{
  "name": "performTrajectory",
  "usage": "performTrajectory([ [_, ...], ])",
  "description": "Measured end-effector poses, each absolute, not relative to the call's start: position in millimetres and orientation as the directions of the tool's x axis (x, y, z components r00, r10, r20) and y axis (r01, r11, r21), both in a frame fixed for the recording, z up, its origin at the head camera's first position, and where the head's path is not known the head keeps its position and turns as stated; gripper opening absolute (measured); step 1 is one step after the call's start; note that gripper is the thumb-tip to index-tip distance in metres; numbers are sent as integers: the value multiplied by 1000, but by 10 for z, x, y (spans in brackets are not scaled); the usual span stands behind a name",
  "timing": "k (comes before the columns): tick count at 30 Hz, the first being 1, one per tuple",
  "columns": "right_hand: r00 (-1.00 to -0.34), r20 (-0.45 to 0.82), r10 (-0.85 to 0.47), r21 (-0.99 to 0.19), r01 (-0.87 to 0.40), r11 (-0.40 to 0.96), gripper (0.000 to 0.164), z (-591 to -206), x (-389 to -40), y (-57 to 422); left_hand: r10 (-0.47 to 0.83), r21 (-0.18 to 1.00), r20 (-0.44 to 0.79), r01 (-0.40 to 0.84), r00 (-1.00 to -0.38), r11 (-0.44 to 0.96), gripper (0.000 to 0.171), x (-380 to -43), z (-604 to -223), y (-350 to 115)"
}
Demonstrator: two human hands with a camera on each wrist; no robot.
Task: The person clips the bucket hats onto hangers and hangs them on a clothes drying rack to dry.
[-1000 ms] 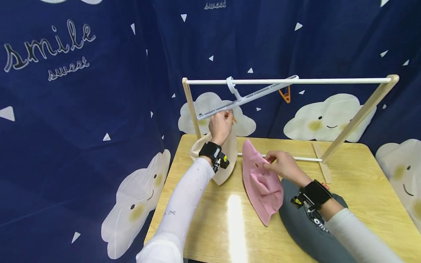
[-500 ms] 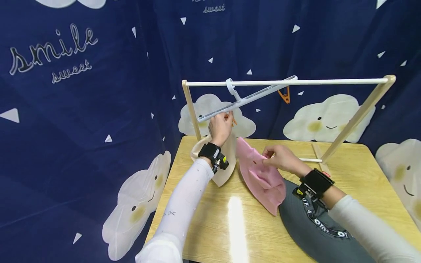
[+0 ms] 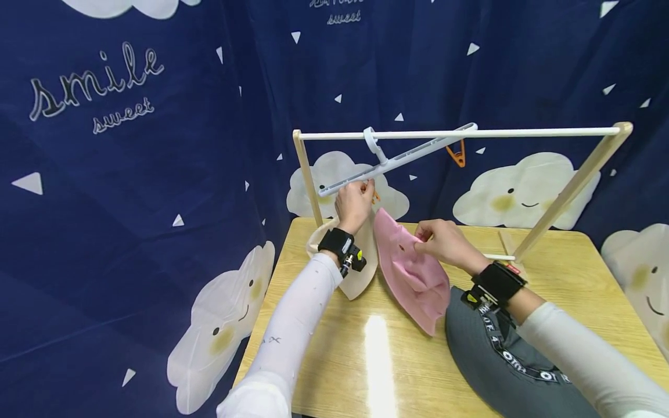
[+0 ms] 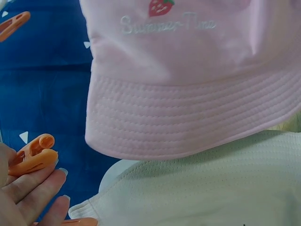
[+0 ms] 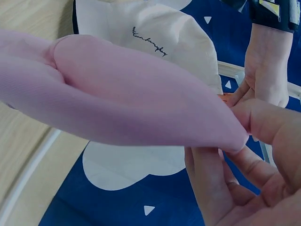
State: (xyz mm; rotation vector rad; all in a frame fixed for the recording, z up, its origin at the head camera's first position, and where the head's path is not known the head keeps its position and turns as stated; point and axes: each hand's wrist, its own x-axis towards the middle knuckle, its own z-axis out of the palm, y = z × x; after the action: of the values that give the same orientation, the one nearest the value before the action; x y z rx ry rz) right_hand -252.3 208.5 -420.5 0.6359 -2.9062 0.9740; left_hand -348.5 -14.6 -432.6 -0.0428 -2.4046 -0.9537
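My left hand [image 3: 353, 204] is up under the pale plastic hanger [image 3: 413, 154] and pinches an orange clip [image 4: 35, 160]. Another orange clip [image 4: 83, 221] meets the corner of a cream hat [image 3: 364, 267], which hangs below that hand. With thumb and fingertips, my right hand [image 3: 443, 244] holds the edge of a pink bucket hat [image 3: 410, 281] in the air. The left wrist view shows a strawberry and lettering on its crown. The pink hat's far end comes close to the left hand and overlaps the cream hat in the head view.
The hanger hooks on the white rail [image 3: 522, 133] of a wooden-ended rack. A third orange clip [image 3: 457, 155] dangles at its right end. On the table [image 3: 334, 360], a dark grey brimmed hat [image 3: 470, 354] lies under the right forearm. A blue cloud-print curtain [image 3: 209, 145] stands behind.
My right hand has raised the pink hat and brought it slightly left, toward the hanger. The left hand keeps its place under the hanger. More of the grey hat now shows.
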Motion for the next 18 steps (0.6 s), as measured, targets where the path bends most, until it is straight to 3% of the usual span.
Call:
performTrajectory([
  [7, -910, 187, -370, -561, -408, 721, 9, -4147, -2547, 2061, -139, 582, 500, 213, -855, 785, 48, -3480, -4303, -90],
  [18, -900, 166, -403, -496, -430, 755, 14, -3938, -2582, 1937, -122, 555, 517, 223, -847, 802, 46, -3499, -4303, -62],
])
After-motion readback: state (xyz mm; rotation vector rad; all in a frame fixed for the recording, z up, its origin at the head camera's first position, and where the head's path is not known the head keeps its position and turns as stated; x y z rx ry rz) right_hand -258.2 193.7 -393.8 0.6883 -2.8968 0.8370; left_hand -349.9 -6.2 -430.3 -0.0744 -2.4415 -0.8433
